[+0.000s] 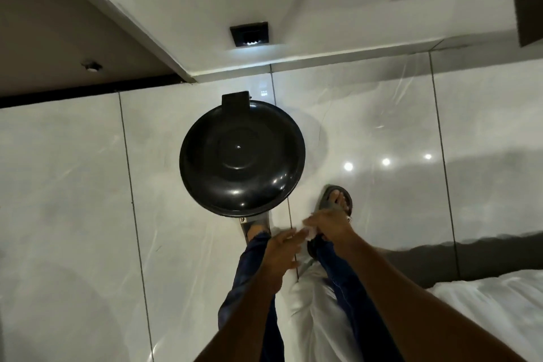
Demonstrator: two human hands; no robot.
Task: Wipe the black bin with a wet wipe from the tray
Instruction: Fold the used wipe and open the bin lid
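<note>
Head camera looks steeply down (wide-angle) at the floor (73, 185).

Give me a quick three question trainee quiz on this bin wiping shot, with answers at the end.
1. True or false: the black bin has its lid closed.
2. What white thing is held between the left hand and the right hand?
3. Is the wipe touching the bin: A yes, B no?

Key: 1 true. 2 the wet wipe. 3 B; the hands hold it short of the bin, above the feet.
</note>
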